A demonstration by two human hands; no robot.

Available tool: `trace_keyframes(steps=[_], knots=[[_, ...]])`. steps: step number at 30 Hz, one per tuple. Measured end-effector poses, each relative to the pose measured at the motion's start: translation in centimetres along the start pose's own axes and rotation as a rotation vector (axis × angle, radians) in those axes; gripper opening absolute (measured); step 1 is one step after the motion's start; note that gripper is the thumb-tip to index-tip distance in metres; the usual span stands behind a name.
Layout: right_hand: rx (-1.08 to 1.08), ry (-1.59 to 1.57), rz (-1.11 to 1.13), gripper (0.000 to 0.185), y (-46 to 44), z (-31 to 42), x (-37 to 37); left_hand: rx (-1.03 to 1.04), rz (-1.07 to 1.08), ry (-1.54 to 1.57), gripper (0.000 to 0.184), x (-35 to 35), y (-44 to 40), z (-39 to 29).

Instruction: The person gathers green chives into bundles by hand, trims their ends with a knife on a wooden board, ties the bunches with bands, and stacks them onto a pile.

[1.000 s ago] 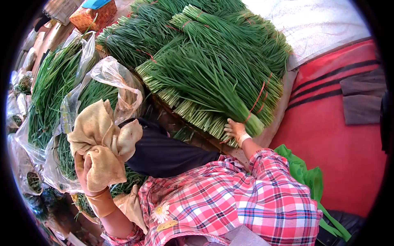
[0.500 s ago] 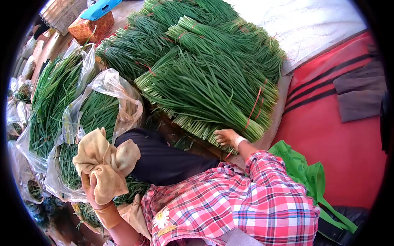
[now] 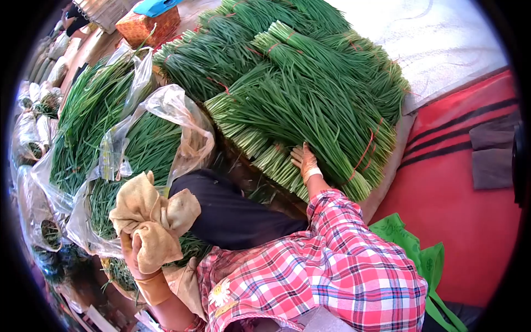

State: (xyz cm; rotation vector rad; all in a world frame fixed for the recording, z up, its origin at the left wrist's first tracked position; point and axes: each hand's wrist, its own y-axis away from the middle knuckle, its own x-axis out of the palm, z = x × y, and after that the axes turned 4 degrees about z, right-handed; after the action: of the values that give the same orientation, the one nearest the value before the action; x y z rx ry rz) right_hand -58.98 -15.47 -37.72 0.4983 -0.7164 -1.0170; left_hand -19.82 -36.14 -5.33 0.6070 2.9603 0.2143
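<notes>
A bunched tan cloth point(image 3: 152, 216) is held in my left hand point(image 3: 131, 255), whose fingers are wrapped round its lower side. My right hand point(image 3: 305, 161) rests against the cut stalk ends at the near edge of a large pile of green leafy bundles point(image 3: 310, 72), its fingers apart. Just right of that hand lies a bundle tied with a red band point(image 3: 365, 149), its pale stalk ends pointing toward me. Other red bands show among the bundles.
Clear plastic bags point(image 3: 191, 119) with long green leaves stand at the left. An orange patterned box point(image 3: 146, 26) is at the upper left. A red mat point(image 3: 442, 232), a folded dark cloth point(image 3: 492, 160) and a green bag point(image 3: 401, 238) lie at the right.
My right hand has moved off the red-banded bundle's stalk end and leftward along the pile's edge, fingers now spread. My left hand still holds the cloth. The whole view has shifted slightly.
</notes>
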Motion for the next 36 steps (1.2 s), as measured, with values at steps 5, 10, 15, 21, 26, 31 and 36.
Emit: trace_keyframes(steps=[5, 10, 15, 21, 26, 31, 36], knots=[[0.05, 0.142, 0.069, 0.064, 1.9, 0.7, 0.6, -0.034, 0.01, 0.111, 0.061, -1.5, 0.8, 1.7], [0.082, 0.581, 0.314, 0.04, 2.9, 0.4, 4.0, 0.01, 0.017, -0.034, 0.062, -2.9, 0.9, 2.7], [-0.29, 1.458, 0.3, 0.044, 0.3, 1.2, 8.2, -0.042, -0.014, 0.137, 0.062, -2.9, 1.2, 2.6], [-0.23, 1.258, 0.085, 0.057, -5.4, 5.5, 8.9, -0.084, -0.028, 0.071, 0.064, -2.2, 0.7, 2.1], [0.029, 0.578, 0.079, 0.074, -3.4, 9.8, 9.4, -0.075, -0.038, 0.082, 0.064, -1.4, 0.6, 1.5], [-0.145, 0.761, 0.281, 0.067, -4.9, 6.6, 7.5, -0.095, -0.041, 0.172, 0.066, -2.4, 1.1, 1.7], [-0.19, 0.73, 0.477, 0.046, 2.6, 4.5, 5.3, -0.033, -0.061, 0.083, 0.055, -4.6, 1.1, 2.1]])
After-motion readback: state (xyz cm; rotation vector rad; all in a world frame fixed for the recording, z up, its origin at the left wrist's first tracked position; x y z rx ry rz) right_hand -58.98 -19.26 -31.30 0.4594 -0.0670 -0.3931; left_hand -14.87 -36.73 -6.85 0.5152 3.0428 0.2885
